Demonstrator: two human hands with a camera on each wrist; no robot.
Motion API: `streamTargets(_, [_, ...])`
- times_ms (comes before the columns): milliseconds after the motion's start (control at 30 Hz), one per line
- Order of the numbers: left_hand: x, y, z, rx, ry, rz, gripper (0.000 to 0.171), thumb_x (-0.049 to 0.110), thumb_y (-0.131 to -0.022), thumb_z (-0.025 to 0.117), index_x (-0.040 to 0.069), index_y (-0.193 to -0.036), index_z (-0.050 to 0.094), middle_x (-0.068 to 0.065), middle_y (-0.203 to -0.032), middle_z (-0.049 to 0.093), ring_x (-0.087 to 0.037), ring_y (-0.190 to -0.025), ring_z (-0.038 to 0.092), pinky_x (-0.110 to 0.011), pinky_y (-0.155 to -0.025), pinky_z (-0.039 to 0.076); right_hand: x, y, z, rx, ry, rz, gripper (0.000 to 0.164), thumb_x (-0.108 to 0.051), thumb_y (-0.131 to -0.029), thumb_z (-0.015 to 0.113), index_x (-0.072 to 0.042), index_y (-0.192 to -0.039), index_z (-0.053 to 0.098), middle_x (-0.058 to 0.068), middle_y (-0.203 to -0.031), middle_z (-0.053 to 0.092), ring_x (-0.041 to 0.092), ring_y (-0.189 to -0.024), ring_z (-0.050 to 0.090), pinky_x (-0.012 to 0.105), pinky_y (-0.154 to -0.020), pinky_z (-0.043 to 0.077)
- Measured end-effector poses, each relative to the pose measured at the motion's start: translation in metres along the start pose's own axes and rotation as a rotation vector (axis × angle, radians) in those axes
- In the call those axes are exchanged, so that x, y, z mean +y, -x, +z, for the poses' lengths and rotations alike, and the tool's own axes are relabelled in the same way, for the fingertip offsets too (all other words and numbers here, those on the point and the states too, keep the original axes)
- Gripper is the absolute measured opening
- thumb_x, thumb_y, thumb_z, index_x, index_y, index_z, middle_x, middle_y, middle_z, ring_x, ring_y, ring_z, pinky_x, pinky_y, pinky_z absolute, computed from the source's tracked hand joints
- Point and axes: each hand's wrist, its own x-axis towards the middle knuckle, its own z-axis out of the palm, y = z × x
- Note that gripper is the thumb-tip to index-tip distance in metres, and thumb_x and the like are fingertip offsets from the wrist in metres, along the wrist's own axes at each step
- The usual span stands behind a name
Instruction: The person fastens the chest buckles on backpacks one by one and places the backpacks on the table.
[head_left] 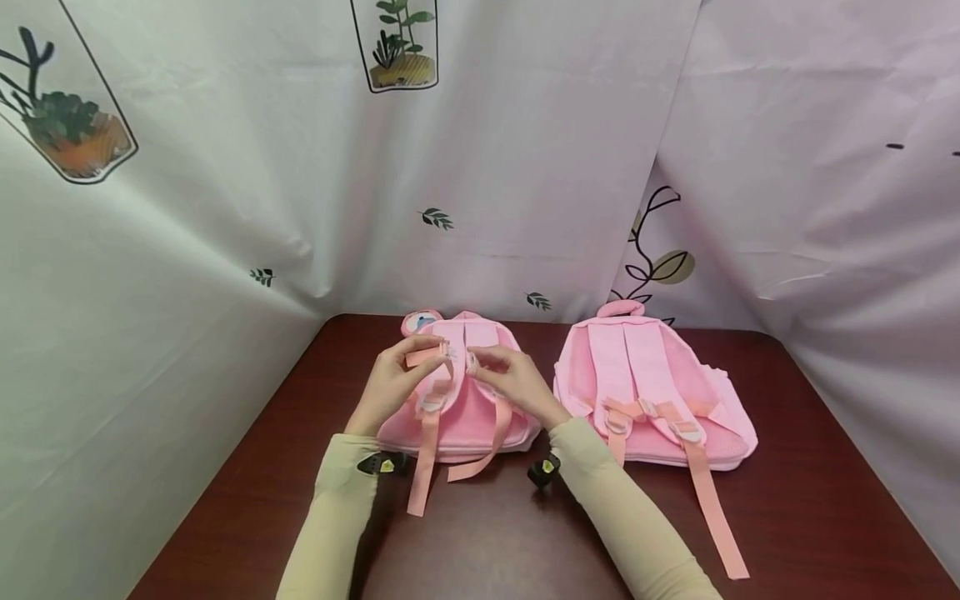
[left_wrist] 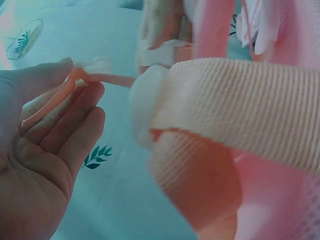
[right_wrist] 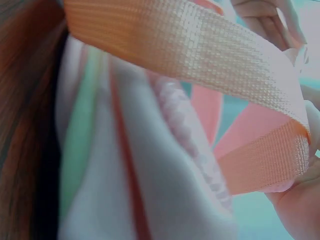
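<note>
A pink backpack [head_left: 457, 433] lies on the table with its shoulder straps facing up. Over it, my left hand [head_left: 393, 379] pinches a white buckle half on a peach webbing strap [head_left: 422, 357] between thumb and fingers. In the left wrist view the pale prongs of that buckle half [left_wrist: 97, 65] stick out past the fingertips. My right hand [head_left: 521, 383] pinches the other white buckle half [left_wrist: 159, 54], facing the first with a gap between them. A white strap slider [left_wrist: 145, 105] with ribbed webbing looms close to the left wrist camera.
A second pink backpack [head_left: 723, 417] lies to the right, its chest buckle [head_left: 647, 408] joined across the straps. Peach strap tails [head_left: 423, 475] hang toward the front of the dark red table [head_left: 247, 517]. White printed cloth [head_left: 525, 150] surrounds the table's back and sides.
</note>
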Motion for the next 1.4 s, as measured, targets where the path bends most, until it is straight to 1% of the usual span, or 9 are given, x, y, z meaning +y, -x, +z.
streamTargets(167, [0.002,0.0,0.009,-0.006,0.004,-0.013,0.03,0.023,-0.091,0.077,0.015,-0.12,0.072,-0.002,-0.117,0.071,-0.017,-0.1,0.062,-0.021,-0.08,0.049,-0.008,-0.001,-0.003,0.019,-0.012,-0.016,0.038,-0.017,-0.089,0.079,-0.005,-0.125,0.071,0.01,-0.118,0.072,0.021,-0.099,0.068,0.038,-0.09,0.054])
streamTargets(300, [-0.002,-0.001,0.014,-0.022,-0.003,-0.019,0.033,0.031,-0.09,0.078,0.021,-0.121,0.072,0.003,-0.117,0.071,-0.015,-0.105,0.062,-0.022,-0.085,0.051,-0.004,-0.001,-0.002,0.036,-0.003,-0.017,0.036,-0.017,-0.088,0.08,-0.008,-0.123,0.073,0.006,-0.115,0.072,0.016,-0.096,0.067,0.034,-0.088,0.054])
streamTargets(400, [-0.002,-0.001,0.016,-0.027,-0.019,-0.023,0.033,0.033,-0.09,0.078,0.022,-0.121,0.072,0.005,-0.118,0.069,-0.014,-0.11,0.06,-0.024,-0.088,0.051,-0.005,0.001,0.0,0.036,-0.007,-0.01,0.036,-0.017,-0.088,0.08,-0.007,-0.123,0.073,0.006,-0.114,0.072,0.016,-0.096,0.066,0.032,-0.087,0.054])
streamTargets(633, [-0.007,-0.002,0.021,-0.032,0.013,0.001,0.029,0.027,-0.092,0.077,0.018,-0.119,0.073,0.002,-0.119,0.068,-0.015,-0.116,0.058,-0.023,-0.091,0.05,-0.002,0.005,0.003,0.039,-0.03,0.023,0.039,-0.02,-0.088,0.08,-0.009,-0.125,0.072,0.005,-0.118,0.071,0.017,-0.102,0.068,0.033,-0.091,0.054])
streamTargets(733, [-0.009,-0.002,0.024,-0.039,0.026,0.004,0.029,0.025,-0.092,0.077,0.016,-0.119,0.073,0.001,-0.117,0.069,-0.015,-0.112,0.061,-0.023,-0.09,0.051,0.0,0.007,0.004,0.044,-0.019,0.035,0.039,-0.023,-0.089,0.079,-0.012,-0.126,0.072,0.003,-0.12,0.071,0.016,-0.104,0.069,0.032,-0.092,0.054])
streamTargets(900, [-0.01,-0.001,0.026,-0.06,-0.002,0.0,0.03,0.026,-0.092,0.076,0.014,-0.12,0.072,0.001,-0.114,0.072,-0.015,-0.102,0.066,-0.025,-0.086,0.054,0.004,0.009,0.005,0.045,0.03,0.033,0.038,-0.028,-0.091,0.078,-0.014,-0.125,0.073,0.002,-0.118,0.072,0.014,-0.103,0.069,0.031,-0.091,0.054])
streamTargets(1100, [-0.009,-0.001,0.027,-0.067,-0.052,0.001,0.03,0.026,-0.093,0.075,0.014,-0.12,0.072,0.0,-0.114,0.072,-0.015,-0.1,0.067,-0.025,-0.085,0.054,0.006,0.009,0.004,0.042,0.109,0.024,0.035,-0.028,-0.091,0.077,-0.016,-0.124,0.074,-0.001,-0.108,0.074,0.013,-0.086,0.066,0.029,-0.078,0.054])
streamTargets(1233, [-0.009,-0.001,0.028,-0.072,-0.071,-0.02,0.03,0.024,-0.092,0.076,0.012,-0.12,0.072,-0.002,-0.115,0.072,-0.015,-0.1,0.066,-0.024,-0.086,0.053,0.008,0.009,0.005,0.002,0.125,0.047,0.035,-0.03,-0.093,0.075,-0.014,-0.124,0.073,-0.001,-0.102,0.074,0.011,-0.082,0.064,0.026,-0.072,0.052])
streamTargets(1400, [-0.009,-0.001,0.03,-0.086,-0.098,-0.028,0.032,0.02,-0.093,0.075,0.007,-0.122,0.071,-0.008,-0.117,0.072,-0.02,-0.103,0.066,-0.03,-0.088,0.054,0.01,0.009,0.006,-0.048,0.147,0.077,0.032,-0.031,-0.094,0.073,-0.013,-0.12,0.074,-0.002,-0.095,0.073,0.008,-0.074,0.063,0.023,-0.064,0.052])
